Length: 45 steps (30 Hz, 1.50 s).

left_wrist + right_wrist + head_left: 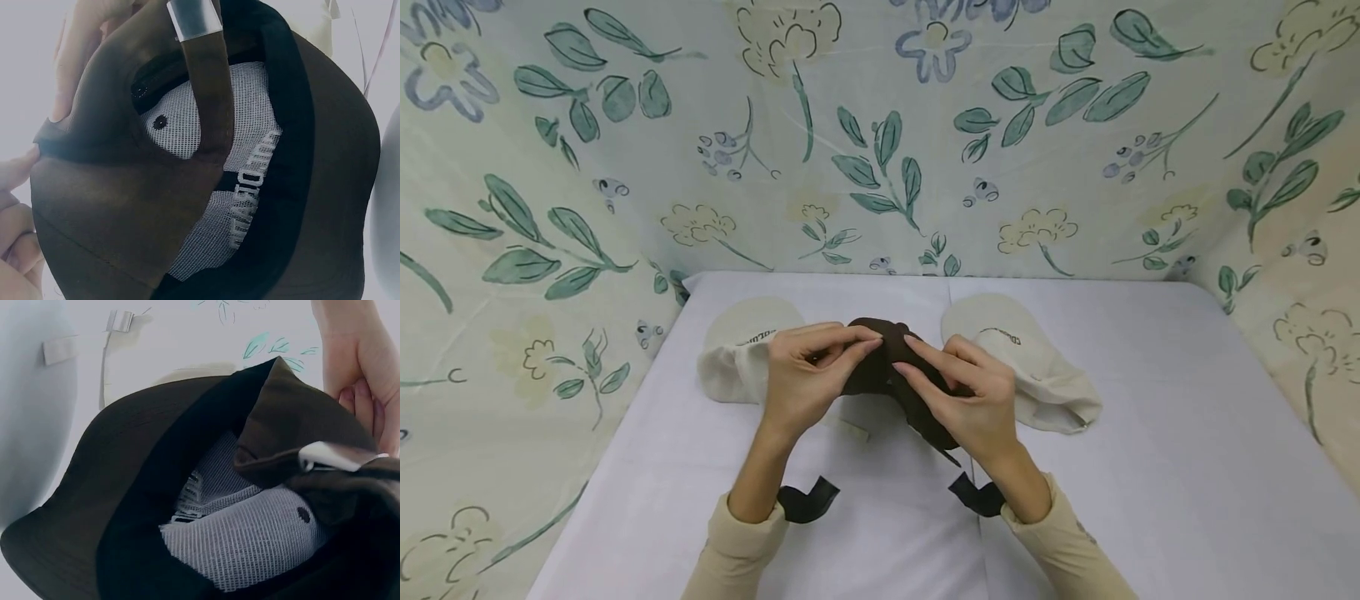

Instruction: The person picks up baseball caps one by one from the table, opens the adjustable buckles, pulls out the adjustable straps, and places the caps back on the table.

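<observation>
A dark brown cap (868, 379) is held up above the white table by both hands. My left hand (805, 375) pinches its fabric between thumb and fingertips on the left. On the other side my right hand (970, 392) pinches the crown close by, thumb below the index finger. The left wrist view shows the cap's inside, with white mesh lining (250, 94), a dark sweatband (290, 150) and a back strap with a metal buckle (195, 20). In the right wrist view the brim (125, 431) points left, and the buckle (331, 456) is partly blurred.
Behind the left hand a cream cap (730, 367) lies on the white-covered table (1150, 467). A second cream cap (1037, 358) lies behind the right hand; both bear dark lettering. Floral cloth (880, 225) hangs at the back and sides. Black straps (808, 504) show at the wrists.
</observation>
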Each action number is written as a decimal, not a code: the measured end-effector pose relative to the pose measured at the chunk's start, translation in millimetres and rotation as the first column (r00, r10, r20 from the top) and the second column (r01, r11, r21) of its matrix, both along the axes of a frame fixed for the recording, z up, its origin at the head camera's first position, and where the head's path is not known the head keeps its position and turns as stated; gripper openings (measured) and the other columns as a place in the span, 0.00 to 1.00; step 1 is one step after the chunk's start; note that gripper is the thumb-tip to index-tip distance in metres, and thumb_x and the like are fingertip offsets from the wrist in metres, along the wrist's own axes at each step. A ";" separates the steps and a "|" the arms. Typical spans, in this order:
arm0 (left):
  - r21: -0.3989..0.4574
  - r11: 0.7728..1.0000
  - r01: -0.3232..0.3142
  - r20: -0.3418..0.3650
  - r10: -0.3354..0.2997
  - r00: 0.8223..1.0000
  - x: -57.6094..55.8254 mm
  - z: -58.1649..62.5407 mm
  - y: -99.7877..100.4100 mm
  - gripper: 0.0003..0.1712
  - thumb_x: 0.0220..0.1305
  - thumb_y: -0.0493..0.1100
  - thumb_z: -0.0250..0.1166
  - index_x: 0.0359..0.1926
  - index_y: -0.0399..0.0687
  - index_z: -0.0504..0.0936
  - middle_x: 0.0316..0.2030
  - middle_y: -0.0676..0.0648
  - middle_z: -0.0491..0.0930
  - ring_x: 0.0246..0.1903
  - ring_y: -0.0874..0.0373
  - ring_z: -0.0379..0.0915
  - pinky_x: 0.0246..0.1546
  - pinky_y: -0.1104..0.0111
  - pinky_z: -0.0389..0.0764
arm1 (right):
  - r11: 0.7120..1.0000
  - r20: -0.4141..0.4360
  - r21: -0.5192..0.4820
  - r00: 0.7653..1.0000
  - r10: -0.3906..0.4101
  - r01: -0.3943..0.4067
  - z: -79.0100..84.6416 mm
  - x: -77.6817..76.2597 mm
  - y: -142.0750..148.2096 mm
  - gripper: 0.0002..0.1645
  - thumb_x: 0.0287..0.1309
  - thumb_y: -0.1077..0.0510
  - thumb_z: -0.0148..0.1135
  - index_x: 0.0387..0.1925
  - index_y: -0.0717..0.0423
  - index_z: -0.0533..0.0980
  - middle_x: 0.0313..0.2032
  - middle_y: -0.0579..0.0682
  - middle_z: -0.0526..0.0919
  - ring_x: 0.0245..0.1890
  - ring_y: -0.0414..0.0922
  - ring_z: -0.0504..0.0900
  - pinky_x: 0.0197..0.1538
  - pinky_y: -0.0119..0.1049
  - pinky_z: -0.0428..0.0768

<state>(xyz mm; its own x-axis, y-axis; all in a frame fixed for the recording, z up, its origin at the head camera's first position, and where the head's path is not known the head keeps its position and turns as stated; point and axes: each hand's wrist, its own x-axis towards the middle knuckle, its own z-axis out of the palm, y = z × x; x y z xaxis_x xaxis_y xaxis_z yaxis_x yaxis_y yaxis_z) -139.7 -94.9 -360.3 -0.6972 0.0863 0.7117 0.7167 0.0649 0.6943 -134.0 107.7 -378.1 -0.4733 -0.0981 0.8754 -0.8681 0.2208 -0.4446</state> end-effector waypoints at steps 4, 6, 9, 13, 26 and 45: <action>-0.022 1.000 0.018 0.011 -0.018 1.000 0.2 -0.7 -0.7 0.06 0.58 0.25 0.74 0.34 0.36 0.92 0.23 0.42 0.86 0.17 0.68 0.54 0.17 0.72 0.57 | 0.999 0.002 -0.012 0.999 0.037 -0.037 -1.3 -1.7 3.7 0.11 0.56 0.63 0.78 0.40 0.65 0.89 0.17 0.44 0.66 0.18 0.34 0.57 0.23 0.23 0.56; -0.031 0.999 0.022 0.015 -0.021 1.000 0.7 -0.8 -1.3 0.06 0.57 0.25 0.74 0.34 0.36 0.92 0.22 0.43 0.85 0.17 0.68 0.54 0.17 0.72 0.56 | 0.998 -0.016 -0.018 0.998 0.060 -0.061 -2.0 -2.1 4.4 0.09 0.56 0.64 0.77 0.38 0.66 0.89 0.17 0.45 0.68 0.18 0.34 0.58 0.23 0.22 0.57; -0.035 0.999 0.026 0.019 -0.026 0.999 0.7 -0.8 -2.6 0.06 0.57 0.25 0.74 0.33 0.37 0.92 0.20 0.44 0.83 0.16 0.67 0.54 0.17 0.72 0.56 | 0.996 -0.037 -0.022 0.996 0.084 -0.085 -2.5 -2.5 4.0 0.08 0.57 0.65 0.76 0.38 0.66 0.89 0.17 0.45 0.70 0.17 0.34 0.60 0.23 0.22 0.59; -0.037 0.999 0.024 0.016 -0.024 1.000 0.4 0.3 -3.6 0.06 0.56 0.25 0.75 0.33 0.38 0.92 0.19 0.44 0.82 0.17 0.67 0.54 0.17 0.72 0.56 | 0.996 -0.032 -0.028 0.996 0.088 -0.089 -2.0 -3.2 3.4 0.07 0.58 0.65 0.76 0.37 0.66 0.89 0.17 0.45 0.69 0.17 0.34 0.59 0.23 0.21 0.59; -0.007 0.995 0.095 0.004 -0.095 0.995 5.5 7.9 -3.7 0.12 0.51 0.20 0.74 0.36 0.33 0.92 0.12 0.54 0.68 0.16 0.66 0.53 0.18 0.72 0.55 | 0.996 0.087 -0.085 0.995 0.045 -0.038 7.9 -11.7 10.0 0.11 0.47 0.74 0.77 0.36 0.65 0.90 0.15 0.43 0.61 0.17 0.33 0.57 0.22 0.24 0.55; -0.261 0.897 0.357 0.060 -0.354 0.933 7.6 -3.6 20.7 0.11 0.57 0.27 0.75 0.41 0.38 0.92 0.15 0.54 0.70 0.19 0.69 0.55 0.22 0.78 0.60 | 0.976 0.285 -0.205 0.958 -0.017 0.078 13.6 -22.9 20.7 0.08 0.52 0.72 0.76 0.35 0.62 0.90 0.16 0.43 0.59 0.18 0.37 0.57 0.21 0.29 0.51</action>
<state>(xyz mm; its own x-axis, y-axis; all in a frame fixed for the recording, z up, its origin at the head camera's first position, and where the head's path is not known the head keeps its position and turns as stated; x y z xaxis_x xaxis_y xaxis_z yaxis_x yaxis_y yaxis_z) -132.1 -74.2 -363.8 -0.5926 0.5130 0.6210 0.7188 -0.0110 0.6951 -156.9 128.5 -364.6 -0.7019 0.1037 0.7047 -0.6924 0.1328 -0.7092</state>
